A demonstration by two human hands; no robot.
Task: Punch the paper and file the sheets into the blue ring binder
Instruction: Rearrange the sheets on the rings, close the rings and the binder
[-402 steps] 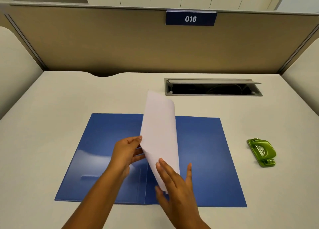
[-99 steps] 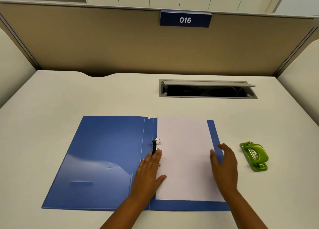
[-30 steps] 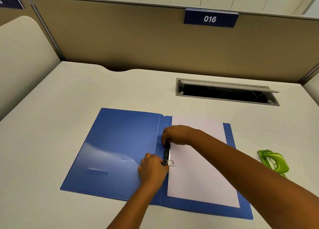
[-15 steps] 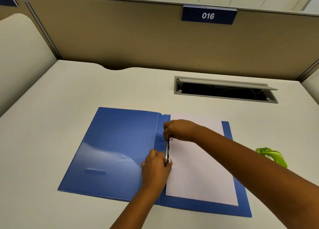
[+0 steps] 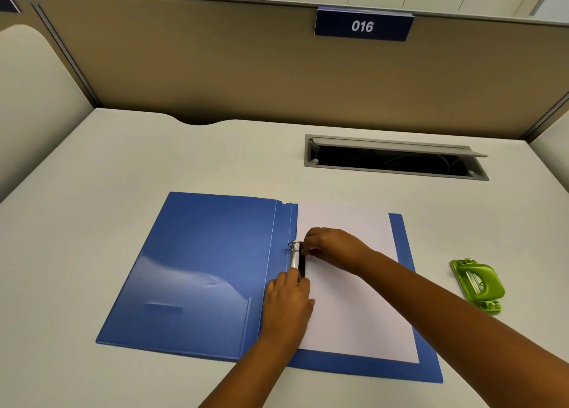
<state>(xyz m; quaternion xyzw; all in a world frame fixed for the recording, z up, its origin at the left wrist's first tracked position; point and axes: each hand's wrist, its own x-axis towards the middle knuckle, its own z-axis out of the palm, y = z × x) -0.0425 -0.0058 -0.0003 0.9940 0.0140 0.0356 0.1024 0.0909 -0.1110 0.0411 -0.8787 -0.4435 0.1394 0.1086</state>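
Both hands at the binder rings

We see the blue ring binder [image 5: 200,269] lying open on the desk [image 5: 92,176], white paper [image 5: 354,300] on its right half. Our left hand [image 5: 288,300] and right hand [image 5: 331,247] pinch the ring mechanism [image 5: 295,255] at the spine. The green hole punch [image 5: 478,286] sits right of the binder, apart from it

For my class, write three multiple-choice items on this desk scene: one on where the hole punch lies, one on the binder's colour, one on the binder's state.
1. Where is the hole punch?
A. on the binder
B. on the desk, right of the binder
C. in the cable tray

2. What colour is the binder?
A. red
B. green
C. blue

3. How does the binder lie?
A. open flat
B. closed
C. upright

Answers:
1 B, it lies on the desk, clear of the binder's right edge.
2 C, both covers are blue.
3 A, paper lies on its right half, with both hands at the ring mechanism.
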